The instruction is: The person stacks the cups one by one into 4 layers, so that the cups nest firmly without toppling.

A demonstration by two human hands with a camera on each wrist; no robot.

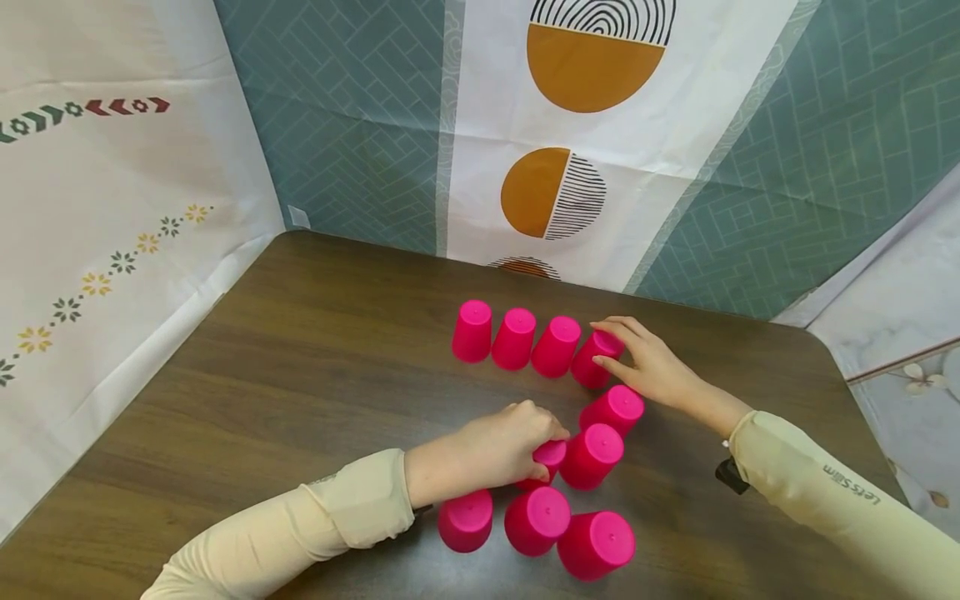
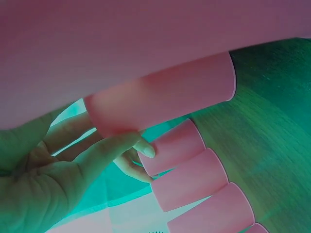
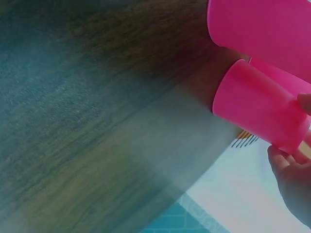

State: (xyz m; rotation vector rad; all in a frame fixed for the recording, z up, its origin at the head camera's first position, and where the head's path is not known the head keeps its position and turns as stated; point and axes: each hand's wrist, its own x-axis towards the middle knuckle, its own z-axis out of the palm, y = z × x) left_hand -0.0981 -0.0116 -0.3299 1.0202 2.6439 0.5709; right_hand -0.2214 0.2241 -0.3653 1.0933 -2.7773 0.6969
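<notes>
Seen whole only from the head view: left hand pinching a middle cup, right hand apparently pinching the row's end cup, both on the surface.

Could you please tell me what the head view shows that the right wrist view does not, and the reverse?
Only the head view shows the left hand gripping a pink cup, all ten upturned cups and the patterned backdrop. Only the right wrist view shows the side wall of the far-row cup close up, with fingertips at its base. Both share the right hand on that cup and the wooden table.
</notes>
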